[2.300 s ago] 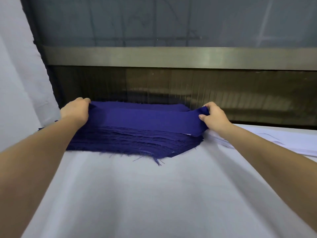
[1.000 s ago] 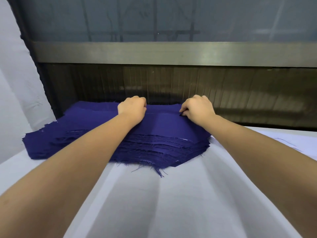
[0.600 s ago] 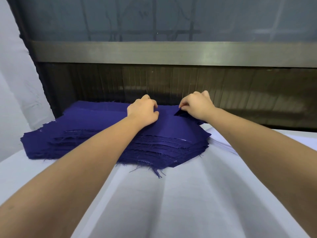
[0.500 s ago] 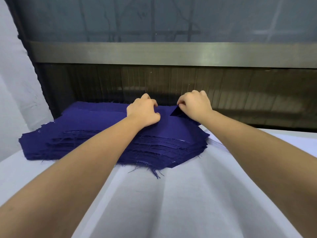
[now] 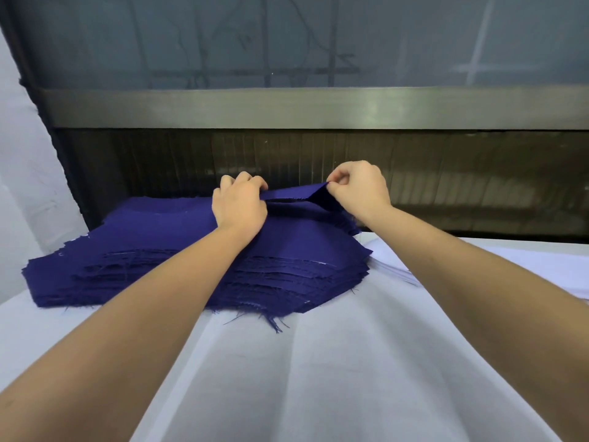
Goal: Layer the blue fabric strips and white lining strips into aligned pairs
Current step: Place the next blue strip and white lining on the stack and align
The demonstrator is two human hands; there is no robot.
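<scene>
Centre frame: right hand (image 5: pixel 360 189) pinches far corner of top blue strip (image 5: pixel 296 194), lifted off blue stack (image 5: pixel 191 250); left hand (image 5: pixel 239 205) grips same edge; white lining strips (image 5: pixel 541 266) at right

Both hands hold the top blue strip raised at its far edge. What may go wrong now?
1. The right hand and left hand pinch the top strip at its far edge; a second layer may cling and rise too.
2. The blue stack is already fanned, with frayed threads; pulling may drag it further askew.
</scene>
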